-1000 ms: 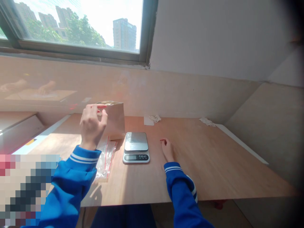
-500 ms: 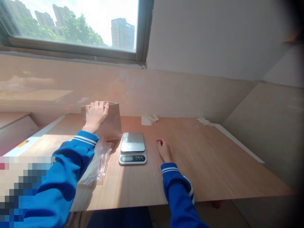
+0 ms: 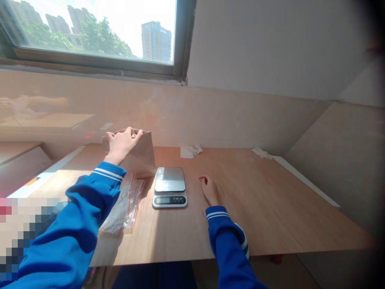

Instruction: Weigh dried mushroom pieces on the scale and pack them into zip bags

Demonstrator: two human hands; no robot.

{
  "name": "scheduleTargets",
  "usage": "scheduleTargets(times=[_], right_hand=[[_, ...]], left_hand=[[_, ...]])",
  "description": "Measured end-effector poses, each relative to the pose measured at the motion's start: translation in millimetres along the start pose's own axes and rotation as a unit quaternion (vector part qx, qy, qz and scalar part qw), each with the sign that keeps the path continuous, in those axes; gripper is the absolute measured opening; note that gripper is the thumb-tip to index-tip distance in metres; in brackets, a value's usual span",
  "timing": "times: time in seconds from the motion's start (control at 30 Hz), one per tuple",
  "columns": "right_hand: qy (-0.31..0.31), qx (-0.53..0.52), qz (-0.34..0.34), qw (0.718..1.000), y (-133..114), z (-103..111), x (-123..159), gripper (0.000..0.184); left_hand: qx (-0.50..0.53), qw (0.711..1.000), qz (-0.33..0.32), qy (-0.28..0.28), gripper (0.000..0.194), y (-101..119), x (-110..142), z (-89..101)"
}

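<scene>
At the mouth of an upright brown paper bag (image 3: 141,154), my left hand (image 3: 122,143) reaches over the rim with its fingers curled down. Something small shows between the fingertips, too little to name. My right hand (image 3: 209,188) rests on the table, fingers loosely curled, with nothing visible in it. Between the two hands stands a digital kitchen scale (image 3: 170,186) with a bare metal plate and a dark display strip. Clear zip bags (image 3: 123,208) with red seal lines lie flat under and beside my left forearm.
The wooden table (image 3: 270,212) runs up to a tiled wall under a window (image 3: 99,32). Crumpled white paper (image 3: 192,151) lies at the back edge, with another white scrap (image 3: 261,153) further right. A second table (image 3: 18,150) stands at the left.
The fingers of my left hand have spread and shifted right along the bag's rim, and a small thing now shows between them. My right hand has stayed in place.
</scene>
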State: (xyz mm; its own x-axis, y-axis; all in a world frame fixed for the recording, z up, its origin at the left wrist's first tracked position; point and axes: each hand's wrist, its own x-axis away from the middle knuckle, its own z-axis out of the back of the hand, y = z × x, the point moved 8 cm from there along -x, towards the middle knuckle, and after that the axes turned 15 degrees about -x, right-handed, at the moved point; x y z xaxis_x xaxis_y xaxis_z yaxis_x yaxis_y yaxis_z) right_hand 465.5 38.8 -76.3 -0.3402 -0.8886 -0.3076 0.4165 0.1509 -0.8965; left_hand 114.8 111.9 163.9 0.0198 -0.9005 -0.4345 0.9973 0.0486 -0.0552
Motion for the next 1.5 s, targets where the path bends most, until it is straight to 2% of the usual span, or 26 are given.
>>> scheduleTargets(times=[0.13,0.27,0.37,0.53,0.6,0.67,0.77,0.87,0.93,1.0,1.1,1.17,1.2,1.27,1.37,1.43,1.5], right_hand=[[-0.003,0.001,0.001,1.000,0.3,-0.7,0.0,0.029],[-0.003,0.006,0.000,1.000,-0.1,-0.8,-0.1,0.029],[-0.003,0.010,-0.002,1.000,-0.6,-0.8,-0.3,0.028],[-0.006,0.011,-0.005,1.000,-2.3,-0.8,0.5,0.027],[-0.008,0.009,-0.007,1.000,-2.7,-0.8,1.0,0.027],[-0.009,0.009,-0.009,1.000,-2.8,-0.7,1.2,0.027],[-0.010,0.011,-0.010,1.000,-2.5,-0.8,0.8,0.027],[-0.012,0.016,-0.013,1.000,-1.7,-1.3,0.2,0.028],[-0.013,0.019,-0.016,1.000,-1.3,-1.6,-0.1,0.027],[-0.014,0.022,-0.018,1.000,-1.2,-2.0,-0.1,0.026],[-0.017,0.024,-0.022,0.999,-1.7,-2.6,0.1,0.025],[-0.019,0.025,-0.023,0.999,-2.2,-2.9,0.3,0.025],[-0.019,0.026,-0.024,0.999,-2.4,-3.0,0.4,0.025],[-0.018,0.028,-0.025,0.999,-2.3,-2.8,0.6,0.025],[-0.019,0.030,-0.023,0.999,-1.7,-2.9,0.7,0.026],[-0.021,0.031,-0.021,0.999,-1.0,-3.3,0.5,0.026],[-0.022,0.031,-0.019,0.999,-0.4,-3.8,0.1,0.026]], left_hand=[[0.063,0.998,0.004,0.022,0.050,-0.9,-1.3,-0.8],[0.102,0.987,0.000,0.121,0.042,-0.6,2.0,2.8],[0.103,0.978,-0.016,0.178,0.038,6.6,9.6,15.1],[0.138,0.956,-0.054,0.255,0.031,36.1,33.4,50.1],[0.161,0.947,-0.129,0.247,0.028,63.3,46.5,47.2],[0.174,0.939,-0.215,0.204,0.026,93.5,61.4,25.6],[0.162,0.930,-0.310,0.114,0.028,129.5,85.0,-30.3],[0.191,0.937,-0.292,0.023,0.028,138.1,97.5,-85.3],[0.199,0.936,-0.292,0.003,0.025,138.9,104.5,-104.8],[0.203,0.931,-0.304,-0.005,0.022,138.1,108.6,-110.5],[0.211,0.909,-0.359,0.008,0.024,138.2,110.5,-91.8],[0.208,0.902,-0.375,0.051,0.026,133.3,105.1,-62.2],[0.203,0.909,-0.356,0.081,0.027,126.8,98.6,-44.3],[0.196,0.929,-0.279,0.145,0.028,105.8,80.9,-7.2],[0.147,0.958,-0.100,0.224,0.028,58.5,52.7,33.8],[0.071,0.975,-0.013,0.210,0.029,31.8,36.1,39.5],[-0.011,0.990,0.009,0.141,0.034,16.4,22.0,29.6]])
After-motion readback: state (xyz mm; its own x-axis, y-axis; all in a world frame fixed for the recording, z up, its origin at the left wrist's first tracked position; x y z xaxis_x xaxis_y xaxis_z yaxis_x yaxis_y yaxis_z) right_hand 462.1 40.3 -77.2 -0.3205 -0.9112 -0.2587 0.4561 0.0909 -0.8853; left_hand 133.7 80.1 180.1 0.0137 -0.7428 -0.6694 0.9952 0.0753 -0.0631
